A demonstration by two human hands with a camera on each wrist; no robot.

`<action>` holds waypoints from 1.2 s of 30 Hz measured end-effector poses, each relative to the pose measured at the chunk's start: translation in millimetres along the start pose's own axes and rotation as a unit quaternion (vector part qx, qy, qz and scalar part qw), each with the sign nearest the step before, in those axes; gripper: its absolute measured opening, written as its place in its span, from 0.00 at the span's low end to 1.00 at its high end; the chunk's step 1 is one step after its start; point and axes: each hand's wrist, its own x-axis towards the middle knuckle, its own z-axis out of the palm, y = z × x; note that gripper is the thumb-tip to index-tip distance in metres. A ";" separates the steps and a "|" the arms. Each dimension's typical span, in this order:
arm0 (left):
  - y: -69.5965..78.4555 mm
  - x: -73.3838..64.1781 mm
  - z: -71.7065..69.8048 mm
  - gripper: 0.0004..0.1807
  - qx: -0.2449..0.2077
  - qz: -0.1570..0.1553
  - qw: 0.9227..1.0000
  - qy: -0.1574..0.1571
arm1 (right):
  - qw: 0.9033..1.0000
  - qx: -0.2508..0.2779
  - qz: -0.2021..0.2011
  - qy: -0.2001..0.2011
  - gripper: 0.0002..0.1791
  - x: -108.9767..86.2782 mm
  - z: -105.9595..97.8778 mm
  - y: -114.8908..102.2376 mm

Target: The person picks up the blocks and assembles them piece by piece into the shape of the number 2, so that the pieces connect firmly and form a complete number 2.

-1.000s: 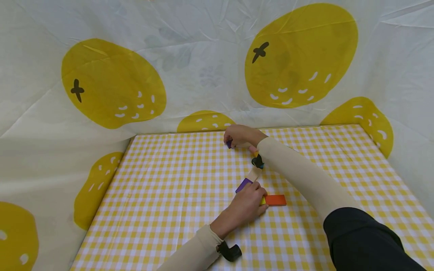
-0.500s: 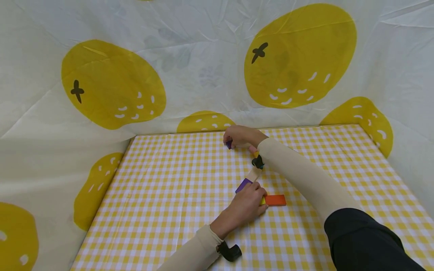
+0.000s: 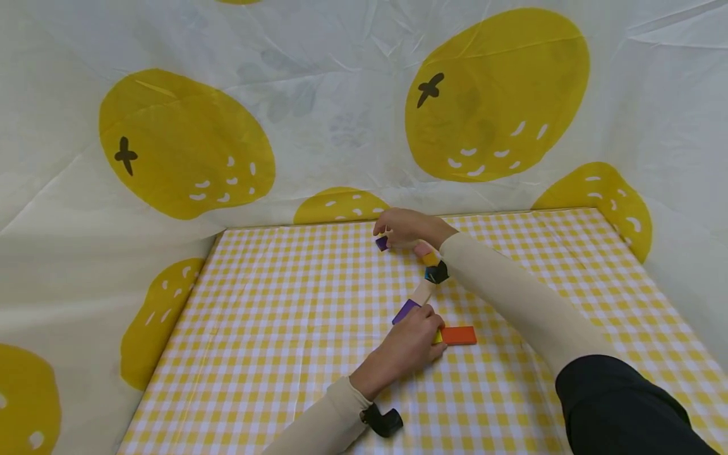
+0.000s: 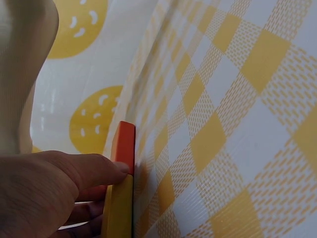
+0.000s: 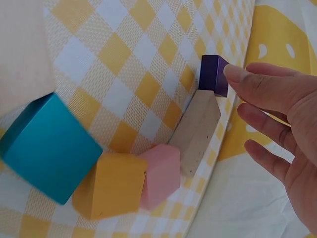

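Note:
In the head view, a bent row of coloured wooden blocks crosses the table. My left hand [image 3: 411, 341] holds a yellow block [image 4: 120, 206], thumb at its joint with the orange-red block [image 3: 459, 335]; other fingers are partly hidden. Beside that hand lie a purple block [image 3: 406, 311] and a plain wood block [image 3: 422, 292]. At the far end, my right hand [image 5: 282, 109] has loosely spread fingers, its thumb tip at a small dark purple block [image 5: 210, 74]; contact is unclear. That block adjoins a long plain block [image 5: 198, 131], followed by pink [image 5: 164, 173], orange-yellow [image 5: 119, 183] and teal blocks [image 5: 52, 148].
A yellow-and-white checked cloth [image 3: 273, 328] covers the table. Its far edge meets a hanging white sheet [image 3: 341, 126] printed with large yellow fruit. Black wrist straps [image 3: 383, 422] show at the sleeves, and the right forearm [image 3: 512, 297] reaches over the table.
The right hand has eased slightly back from the dark purple block, which shows more now. The left hand stays at the yellow block. The head view has shifted slightly.

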 end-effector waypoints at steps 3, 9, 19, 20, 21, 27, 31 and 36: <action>-1.8 0.3 -0.5 0.14 0.000 0.003 1.000 -0.003 | 1.000 0.003 -0.016 0.018 0.21 -6.4 -0.9 1.6; -4.8 -0.5 -2.4 0.16 0.005 0.007 1.000 0.002 | 0.998 0.033 -0.014 0.042 0.21 -19.3 -2.6 3.8; -27.5 1.3 -31.9 0.17 -0.035 0.017 0.999 0.033 | 0.996 0.049 0.021 0.078 0.21 -46.2 -5.2 1.8; -32.5 1.1 -36.5 0.16 -0.044 0.012 0.998 0.034 | 0.995 0.046 0.021 0.082 0.21 -49.2 -5.3 1.9; -37.3 0.6 -41.6 0.16 -0.054 0.007 0.998 0.034 | 0.995 0.044 0.023 0.085 0.21 -52.7 -5.4 1.6; -68.0 -8.7 -63.9 0.17 -0.085 -0.029 0.995 0.043 | 0.994 0.044 0.030 0.099 0.21 -72.4 -2.1 0.6; -85.7 -18.4 -72.4 0.16 -0.082 -0.054 0.993 0.060 | 0.992 0.051 0.034 0.113 0.22 -85.3 3.3 -3.5; -103.7 -32.5 -80.6 0.18 -0.075 -0.082 0.991 0.075 | 0.990 0.056 0.051 0.119 0.24 -102.6 10.7 -8.1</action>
